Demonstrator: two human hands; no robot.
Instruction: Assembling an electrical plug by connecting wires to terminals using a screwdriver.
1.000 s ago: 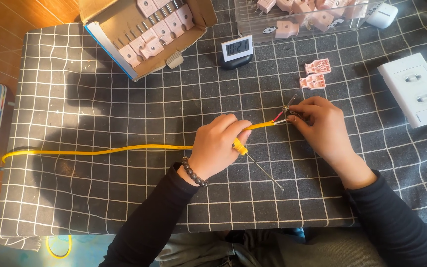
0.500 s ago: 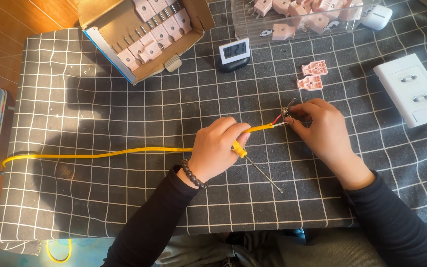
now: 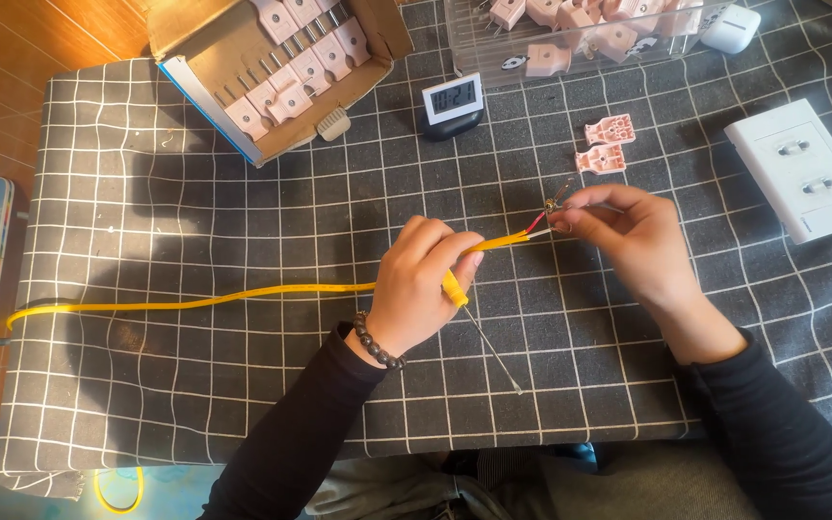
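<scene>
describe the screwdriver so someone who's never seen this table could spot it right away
Start at the dark checked tablecloth and find the yellow cable running in from its left edge to the left hand. The screwdriver sticks out below that hand: a short yellow handle with a thin bare metal shaft slanting down to the right, straight and stiff, unlike the cable.

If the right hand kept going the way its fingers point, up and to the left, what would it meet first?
Probably the small digital clock; the right hand has only bare grid cloth before it.
</scene>
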